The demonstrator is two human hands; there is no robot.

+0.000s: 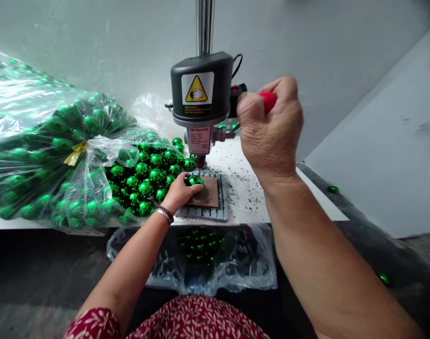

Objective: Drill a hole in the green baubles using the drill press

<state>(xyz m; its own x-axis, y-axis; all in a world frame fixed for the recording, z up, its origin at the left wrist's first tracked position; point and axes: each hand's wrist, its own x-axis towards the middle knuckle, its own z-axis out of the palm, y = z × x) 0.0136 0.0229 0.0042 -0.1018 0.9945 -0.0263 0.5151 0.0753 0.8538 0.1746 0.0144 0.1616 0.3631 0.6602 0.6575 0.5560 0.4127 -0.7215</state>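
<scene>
A small bench drill [201, 87] with a warning sticker stands at the middle of the white table. My right hand [274, 125] is wrapped round its red-tipped feed handle [268, 100]. Under the drill bit [200, 172], my left hand [181, 192] grips a shiny green ball [195, 180] between thumb and fingers. The ball rests on a brown board [210, 194], which lies on the grey slotted drill base [222, 214]. Whether the bit touches the ball I cannot tell.
Many green balls [144, 188] spill from a clear plastic bag [59, 155] at the left, near my left hand. Green shavings [248, 181] litter the table [260, 212]. Below the table edge hangs a plastic-lined container [250, 278] holding balls. Loose balls [332, 189] lie at the right.
</scene>
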